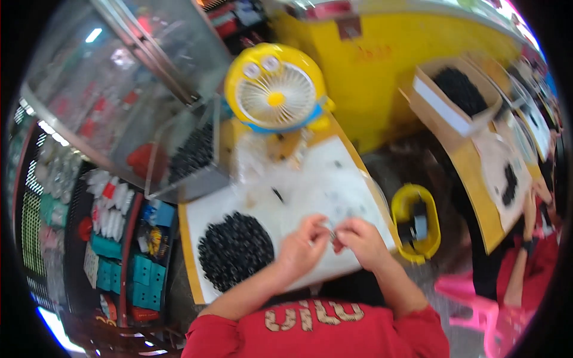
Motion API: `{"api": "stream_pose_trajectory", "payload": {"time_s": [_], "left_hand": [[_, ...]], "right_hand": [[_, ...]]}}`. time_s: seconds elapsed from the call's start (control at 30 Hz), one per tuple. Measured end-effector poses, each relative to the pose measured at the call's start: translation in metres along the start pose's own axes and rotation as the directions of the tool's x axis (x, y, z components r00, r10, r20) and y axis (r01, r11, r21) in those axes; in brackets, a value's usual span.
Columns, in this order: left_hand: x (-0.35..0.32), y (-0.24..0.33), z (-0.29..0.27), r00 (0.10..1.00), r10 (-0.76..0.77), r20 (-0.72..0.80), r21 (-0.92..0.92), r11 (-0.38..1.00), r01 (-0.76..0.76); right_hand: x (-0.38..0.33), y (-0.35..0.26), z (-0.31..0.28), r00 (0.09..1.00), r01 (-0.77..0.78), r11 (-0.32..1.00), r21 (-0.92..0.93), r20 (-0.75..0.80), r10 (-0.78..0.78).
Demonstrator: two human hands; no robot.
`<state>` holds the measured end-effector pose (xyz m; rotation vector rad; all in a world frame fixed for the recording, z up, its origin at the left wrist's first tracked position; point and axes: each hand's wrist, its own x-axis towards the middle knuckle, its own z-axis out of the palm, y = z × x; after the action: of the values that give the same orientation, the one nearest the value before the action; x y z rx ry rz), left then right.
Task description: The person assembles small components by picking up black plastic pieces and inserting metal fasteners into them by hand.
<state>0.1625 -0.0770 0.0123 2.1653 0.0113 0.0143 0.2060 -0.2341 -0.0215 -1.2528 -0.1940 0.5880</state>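
While the left hand (303, 252) and right hand (365, 242), fingers nearly closed, pinch a small piece (332, 235), it sits above the worktop (191, 264), near side.
Likely light and stiff; best held by its edges.

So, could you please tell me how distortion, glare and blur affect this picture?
Head view: edges bow near the black rim; white glare streaks the see-through panel at upper left; detail between left hand and right hand is too blurred to identify.
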Motion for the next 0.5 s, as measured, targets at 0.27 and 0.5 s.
{"api": "stream_pose_trajectory", "payload": {"time_s": [0.27, 0.5], "left_hand": [[0.003, 0.002, 0.019, 0.996, 0.007, 0.084, -0.081, 0.997, -0.001], [0.024, -0.001, 0.02, 0.996, -0.065, 0.062, -0.127, 0.989, 0.073]], "right_hand": [[-0.009, 0.023, -0.018, 0.996, 0.089, 0.992, -0.088, -0.021, -0.091], [0.005, 0.011, -0.021, 0.96, 0.202, 0.73, -0.653, -0.013, -0.278]]}}
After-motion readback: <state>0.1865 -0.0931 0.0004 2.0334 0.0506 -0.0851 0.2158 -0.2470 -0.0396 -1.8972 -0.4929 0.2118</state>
